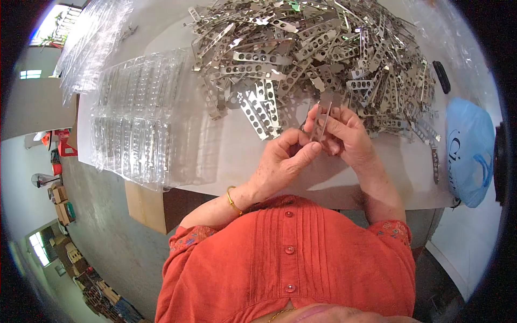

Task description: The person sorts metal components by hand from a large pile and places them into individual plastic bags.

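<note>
Between my two hands, over the near part of the table, is a thin metal strip with round holes (319,125), held upright at a slant. My left hand (288,157) pinches its lower end between thumb and fingers. My right hand (347,133) grips the strip from the other side, with the fingers curled behind it. Just beyond the hands lies a large heap of similar perforated metal strips (318,48). Several loose ones (261,110) lie at the heap's near left edge.
Clear plastic trays (132,121) with rows of slots lie on the left of the white table (202,175), with more clear plastic (94,43) behind. A blue plastic bag (468,153) and a black object (441,77) are at the right. A cardboard box (145,206) stands below the left edge.
</note>
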Demonstrator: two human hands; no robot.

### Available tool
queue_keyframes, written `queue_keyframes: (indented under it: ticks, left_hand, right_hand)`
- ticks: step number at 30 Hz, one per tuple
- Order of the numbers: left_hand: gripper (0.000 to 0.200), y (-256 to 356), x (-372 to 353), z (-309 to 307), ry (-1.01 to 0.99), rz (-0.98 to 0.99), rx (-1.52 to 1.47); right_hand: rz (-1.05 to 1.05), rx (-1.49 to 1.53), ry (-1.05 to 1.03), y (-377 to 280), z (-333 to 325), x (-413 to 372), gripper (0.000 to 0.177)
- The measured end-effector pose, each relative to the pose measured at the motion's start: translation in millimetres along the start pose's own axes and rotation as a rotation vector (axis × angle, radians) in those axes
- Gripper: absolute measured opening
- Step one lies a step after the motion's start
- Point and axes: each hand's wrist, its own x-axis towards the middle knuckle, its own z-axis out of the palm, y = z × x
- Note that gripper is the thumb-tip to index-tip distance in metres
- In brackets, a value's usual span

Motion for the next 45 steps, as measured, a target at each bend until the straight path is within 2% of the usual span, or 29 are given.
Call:
queue_keyframes:
  ticks: [4,6,8,10,16,28,30,34,36,39,43,45]
  left_hand:
    - [0.025,4,0,1,0.023,-0.008,0.005]
    - [0.025,8,0,1,0.011,-0.088,-0.108]
    - [0.025,8,1,0,-0.001,-0.079,-0.137]
    - [0.025,9,1,0,-0.013,-0.07,-0.166]
    - [0.025,9,1,0,-0.011,-0.098,-0.156]
    - [0.017,3,-2,-6,-0.208,-0.082,-0.316]
    - [0.018,0,-1,-8,-0.283,-0.047,-0.285]
    - [0.021,-2,-1,-8,-0.273,-0.03,-0.285]
    - [0.026,1,-2,-8,-0.277,-0.078,-0.379]
    - [0.021,8,-3,-6,-0.283,-0.13,-0.459]
    - [0.023,3,-2,-6,-0.302,-0.123,-0.451]
    - [0.031,2,-2,-6,-0.306,-0.095,-0.388]
  right_hand:
    - [0.035,0.067,0.025,-2,2,-1,0.018]
    - [0.046,0.076,0.031,-5,3,0,0.02]
    - [0.058,0.086,0.038,-5,3,0,0.023]
    - [0.004,-0.021,-0.006,-3,1,0,0.027]
    - [-0.009,-0.06,-0.01,-5,3,-2,0.027]
    - [-0.03,-0.019,0.001,-4,5,0,0.027]
    - [-0.031,-0.019,0.001,-4,5,0,0.027]
    - [-0.026,-0.033,0.024,-5,7,-1,0.027]
    - [-0.02,-0.026,0.021,-6,6,-1,0.027]
    - [-0.012,-0.03,0.012,-4,3,0,0.028]
    - [-0.012,-0.033,0.038,-9,10,-3,0.027]
    - [-0.011,-0.015,0.039,-6,10,-2,0.027]
